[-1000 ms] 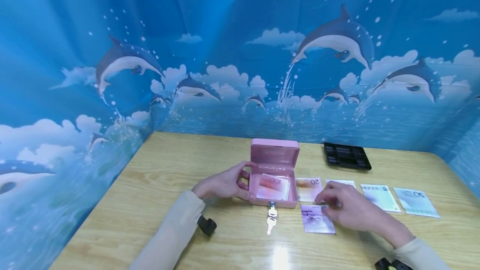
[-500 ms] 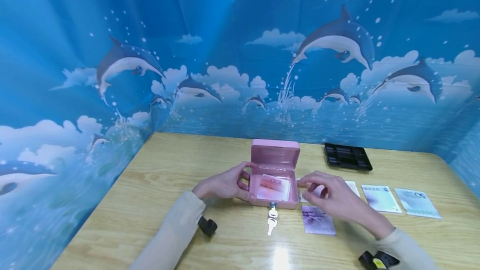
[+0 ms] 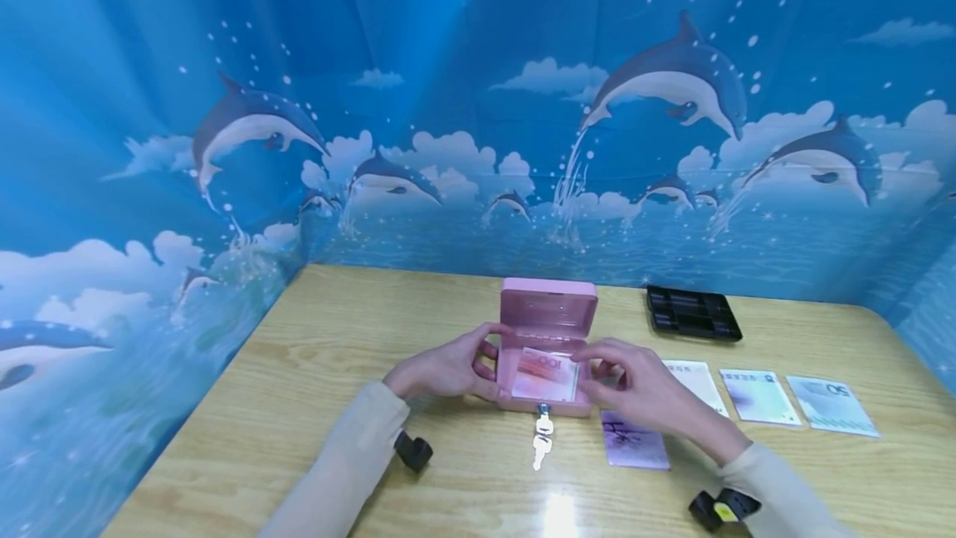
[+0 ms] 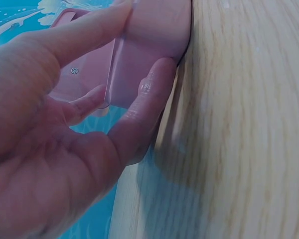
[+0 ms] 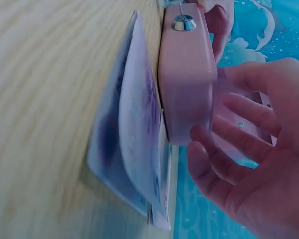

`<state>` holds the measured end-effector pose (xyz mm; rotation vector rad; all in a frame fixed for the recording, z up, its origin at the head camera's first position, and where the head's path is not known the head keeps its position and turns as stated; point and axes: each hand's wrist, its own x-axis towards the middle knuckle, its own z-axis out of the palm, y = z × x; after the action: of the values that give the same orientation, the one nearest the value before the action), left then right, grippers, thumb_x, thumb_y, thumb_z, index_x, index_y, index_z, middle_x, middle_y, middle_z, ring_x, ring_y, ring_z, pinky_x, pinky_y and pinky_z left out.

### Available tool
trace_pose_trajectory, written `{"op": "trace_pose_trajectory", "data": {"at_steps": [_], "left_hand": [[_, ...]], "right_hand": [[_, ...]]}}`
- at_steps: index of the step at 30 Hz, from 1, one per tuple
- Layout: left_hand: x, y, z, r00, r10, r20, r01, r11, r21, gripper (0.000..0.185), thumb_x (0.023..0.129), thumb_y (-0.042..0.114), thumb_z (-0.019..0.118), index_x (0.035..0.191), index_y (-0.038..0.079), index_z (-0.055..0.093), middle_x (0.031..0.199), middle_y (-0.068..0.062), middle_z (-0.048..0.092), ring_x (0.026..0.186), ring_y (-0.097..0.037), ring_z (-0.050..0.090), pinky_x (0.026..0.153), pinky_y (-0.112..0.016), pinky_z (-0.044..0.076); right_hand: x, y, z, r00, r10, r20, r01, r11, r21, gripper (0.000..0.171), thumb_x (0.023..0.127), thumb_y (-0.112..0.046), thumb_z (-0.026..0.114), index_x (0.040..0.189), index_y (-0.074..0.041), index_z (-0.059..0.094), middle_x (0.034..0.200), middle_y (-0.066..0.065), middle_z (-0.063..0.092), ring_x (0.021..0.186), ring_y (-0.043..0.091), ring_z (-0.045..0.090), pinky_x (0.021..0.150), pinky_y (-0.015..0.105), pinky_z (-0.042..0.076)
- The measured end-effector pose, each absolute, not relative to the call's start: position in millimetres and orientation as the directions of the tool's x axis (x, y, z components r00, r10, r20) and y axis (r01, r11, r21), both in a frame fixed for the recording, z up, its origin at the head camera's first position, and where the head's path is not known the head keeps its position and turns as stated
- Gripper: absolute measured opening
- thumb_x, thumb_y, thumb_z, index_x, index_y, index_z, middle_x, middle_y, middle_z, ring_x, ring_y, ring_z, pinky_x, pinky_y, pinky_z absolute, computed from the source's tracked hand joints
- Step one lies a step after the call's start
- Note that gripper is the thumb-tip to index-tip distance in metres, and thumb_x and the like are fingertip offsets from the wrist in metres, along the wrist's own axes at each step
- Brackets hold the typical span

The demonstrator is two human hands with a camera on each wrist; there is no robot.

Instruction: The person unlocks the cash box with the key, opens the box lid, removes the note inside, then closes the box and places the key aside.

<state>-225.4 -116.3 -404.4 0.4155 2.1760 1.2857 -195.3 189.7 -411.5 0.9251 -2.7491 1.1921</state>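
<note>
In the head view, I record an oblong pink metal box (image 3: 562, 408) standing on a pale wood-grained counter (image 3: 299, 339), lid raised, with a red-and-white paper banknote (image 3: 543, 378) marked 100 lying inside and silver keys (image 3: 543, 442) at its front. The left hand (image 3: 448, 365) grips the box's left end. The principal change I note is in the right hand (image 3: 642, 384): a second ago it was at the square purple paper banknote (image 3: 635, 442); now that note lies released on the counter and the hand has come over to the box's right end. I read this as work on the purple note being finished for now and attention returned to the box. Three pale paper banknotes (image 3: 760, 397) lie in a row to the right, a black plastic compartment tray (image 3: 695, 314) behind them. In the left wrist view, I confirm fingers against the box's outer wall, one low beside the counter. In the right wrist view, I find the right fingers bent about the box's end near the rim; whether they pinch anything I cannot tell. The purple note bows upward beside the box.
</note>
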Motion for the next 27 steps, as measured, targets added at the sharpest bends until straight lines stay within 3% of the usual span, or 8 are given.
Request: {"op": "trace_pose_trajectory", "data": {"at_steps": [11,17,27], "left_hand": [[-226.1,-115.2,-404.8,-0.784,0.538,-0.31,-0.018,0.48,0.877,0.087,0.083,0.017,0.086,0.152,0.028,0.036,0.134,-0.01,0.057,0.112,-0.021,0.064,0.102,-0.043,0.055],[-226.6,-116.0,-404.9,-0.787,0.533,-0.309,-0.01,0.49,0.872,0.087,0.083,0.016,0.085,0.154,0.027,0.035,0.135,-0.011,0.056,0.113,-0.021,0.064,0.105,-0.045,0.054],[-226.5,-115.9,-404.1,-0.786,0.532,-0.314,-0.016,0.49,0.871,0.087,0.083,0.017,0.085,0.153,0.026,0.035,0.134,-0.011,0.057,0.113,-0.021,0.064,0.105,-0.045,0.054]], "right_hand": [[-207.2,173.1,-408.9,-0.83,-0.545,0.121,-0.499,0.626,-0.599,0.039,0.096,-0.028,0.07,0.132,-0.014,0.067,0.089,-0.008,0.065,0.068,0.003,0.055,0.059,0.022,0.049],[-212.3,166.8,-408.5,-0.834,-0.548,0.06,-0.468,0.647,-0.602,0.039,0.1,-0.032,0.066,0.135,-0.016,0.065,0.078,-0.008,0.06,0.061,0.005,0.05,0.053,0.024,0.045],[-215.4,164.8,-410.5,-0.84,-0.538,0.07,-0.459,0.635,-0.622,0.035,0.099,-0.03,0.067,0.13,-0.013,0.068,0.082,-0.005,0.063,0.064,0.005,0.053,0.057,0.024,0.046]]}}
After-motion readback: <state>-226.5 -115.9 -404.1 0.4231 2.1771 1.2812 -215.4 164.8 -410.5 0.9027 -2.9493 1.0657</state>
